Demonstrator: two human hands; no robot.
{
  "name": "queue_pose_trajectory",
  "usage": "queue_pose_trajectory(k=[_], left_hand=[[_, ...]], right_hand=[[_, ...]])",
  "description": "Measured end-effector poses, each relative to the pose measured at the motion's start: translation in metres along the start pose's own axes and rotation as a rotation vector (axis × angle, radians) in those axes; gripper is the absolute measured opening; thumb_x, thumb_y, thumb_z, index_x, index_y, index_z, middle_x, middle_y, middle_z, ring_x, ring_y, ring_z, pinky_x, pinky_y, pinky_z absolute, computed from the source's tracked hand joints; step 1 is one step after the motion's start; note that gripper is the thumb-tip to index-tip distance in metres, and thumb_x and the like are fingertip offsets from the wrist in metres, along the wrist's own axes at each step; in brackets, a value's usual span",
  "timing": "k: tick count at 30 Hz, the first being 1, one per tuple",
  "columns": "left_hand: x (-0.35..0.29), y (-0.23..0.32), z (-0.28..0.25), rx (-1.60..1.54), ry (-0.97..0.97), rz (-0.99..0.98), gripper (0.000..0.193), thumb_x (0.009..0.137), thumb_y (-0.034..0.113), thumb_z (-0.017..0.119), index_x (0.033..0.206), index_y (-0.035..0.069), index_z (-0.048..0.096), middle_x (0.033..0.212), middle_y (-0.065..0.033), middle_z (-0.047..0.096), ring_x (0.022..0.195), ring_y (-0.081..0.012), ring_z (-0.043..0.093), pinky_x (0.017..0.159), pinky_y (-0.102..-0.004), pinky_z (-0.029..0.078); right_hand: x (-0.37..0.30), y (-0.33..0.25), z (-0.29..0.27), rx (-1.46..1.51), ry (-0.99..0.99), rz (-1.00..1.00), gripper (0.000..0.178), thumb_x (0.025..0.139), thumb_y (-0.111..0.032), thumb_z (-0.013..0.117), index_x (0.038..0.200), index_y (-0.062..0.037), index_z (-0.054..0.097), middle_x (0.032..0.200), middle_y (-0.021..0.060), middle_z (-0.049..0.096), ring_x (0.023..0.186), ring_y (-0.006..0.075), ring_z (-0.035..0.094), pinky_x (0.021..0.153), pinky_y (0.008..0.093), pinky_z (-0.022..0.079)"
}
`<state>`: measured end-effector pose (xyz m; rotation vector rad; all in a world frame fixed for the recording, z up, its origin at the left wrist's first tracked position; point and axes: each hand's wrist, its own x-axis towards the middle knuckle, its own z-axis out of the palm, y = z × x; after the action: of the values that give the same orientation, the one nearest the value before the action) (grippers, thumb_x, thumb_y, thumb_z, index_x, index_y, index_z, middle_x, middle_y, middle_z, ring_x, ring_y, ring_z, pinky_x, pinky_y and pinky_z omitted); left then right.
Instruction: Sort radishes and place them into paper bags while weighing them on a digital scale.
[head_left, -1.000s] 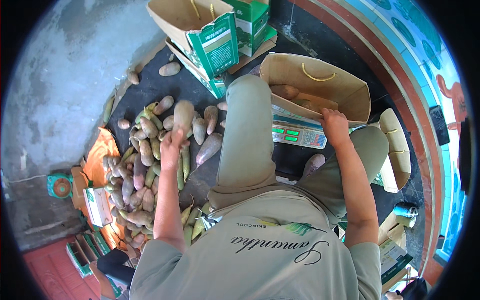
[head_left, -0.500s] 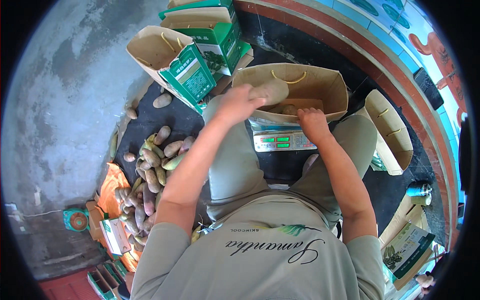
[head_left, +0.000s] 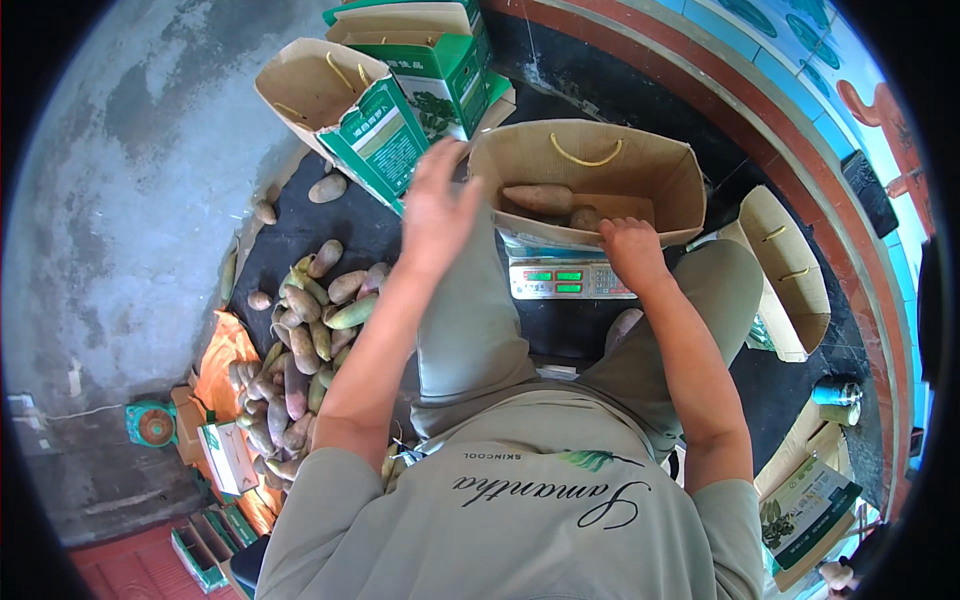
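A tall brown carton bag (head_left: 680,195) with a yellow cord handle stands open-topped on a digital scale (head_left: 575,280) in front of me. In it lie a long soil-coated radish (head_left: 540,199) and a smaller-looking, partly hidden one (head_left: 585,217). My right hand (head_left: 632,250) grips the bag's near rim, fingers curled over the edge. Just left of the bag, my left hand (head_left: 437,215) is in the air, empty, its fingers spread. A heap of green and purplish radishes (head_left: 305,345) lies on the dark mat to my left.
Green-and-brown cartons (head_left: 370,135) stand at the far left, beside a few loose radishes (head_left: 327,188). Another open carton (head_left: 785,265) is right of my knee. A blue can (head_left: 835,390) and a flattened box (head_left: 810,510) are at the right, a green device (head_left: 152,425) at lower left.
The long radish that my left hand held over the bag now lies inside it. That hand has let go and moved left. My right hand stays on the rim.
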<state>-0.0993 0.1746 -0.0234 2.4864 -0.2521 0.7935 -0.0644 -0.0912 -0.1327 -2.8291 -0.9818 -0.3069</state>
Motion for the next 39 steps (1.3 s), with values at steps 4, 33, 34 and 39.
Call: queue_pose_trajectory(k=[4,33,34,39], left_hand=[[-0.055,-0.042,-0.051,0.024,0.144,-0.276,0.038,0.074,0.004,0.060,0.111,0.000,0.053,0.117,-0.0186,0.051,0.107,-0.0325,0.050,0.086,-0.0366,0.043],[-0.557,-0.023,-0.080,0.337,-1.219,-1.759,0.090,0.066,0.023,0.071,0.138,0.022,0.016,0.131,-0.0115,0.038,0.121,-0.0306,0.039,0.095,-0.0460,0.038],[-0.561,-0.026,-0.083,0.381,-1.233,-1.792,0.089,0.067,0.023,0.070,0.138,0.022,0.017,0.130,-0.0112,0.039,0.121,-0.0294,0.040,0.094,-0.0453,0.039],[-0.567,-0.028,-0.082,0.367,-1.234,-1.776,0.081,0.071,0.018,0.065,0.137,0.019,0.019,0.131,-0.0131,0.038,0.122,-0.0278,0.039,0.095,-0.0417,0.040]], right_hand=[[0.001,-0.001,0.001,0.012,0.012,0.013,0.007,0.070,-0.014,0.058,0.075,-0.0100,0.054,0.072,0.0059,0.059,0.073,0.0223,0.059,0.064,0.0355,0.045],[0.004,-0.009,-0.005,-0.021,-0.107,0.005,0.022,0.075,-0.019,0.063,0.088,-0.0043,0.053,0.081,0.0127,0.060,0.076,0.0302,0.058,0.066,0.0408,0.046],[0.003,-0.009,-0.003,-0.025,-0.092,0.007,0.022,0.075,-0.019,0.063,0.088,-0.0041,0.053,0.081,0.0129,0.060,0.076,0.0302,0.058,0.066,0.0408,0.046],[0.001,-0.008,-0.003,-0.045,-0.118,0.028,0.022,0.075,-0.020,0.063,0.087,-0.0039,0.053,0.082,0.0132,0.060,0.077,0.0302,0.058,0.067,0.0408,0.047]])
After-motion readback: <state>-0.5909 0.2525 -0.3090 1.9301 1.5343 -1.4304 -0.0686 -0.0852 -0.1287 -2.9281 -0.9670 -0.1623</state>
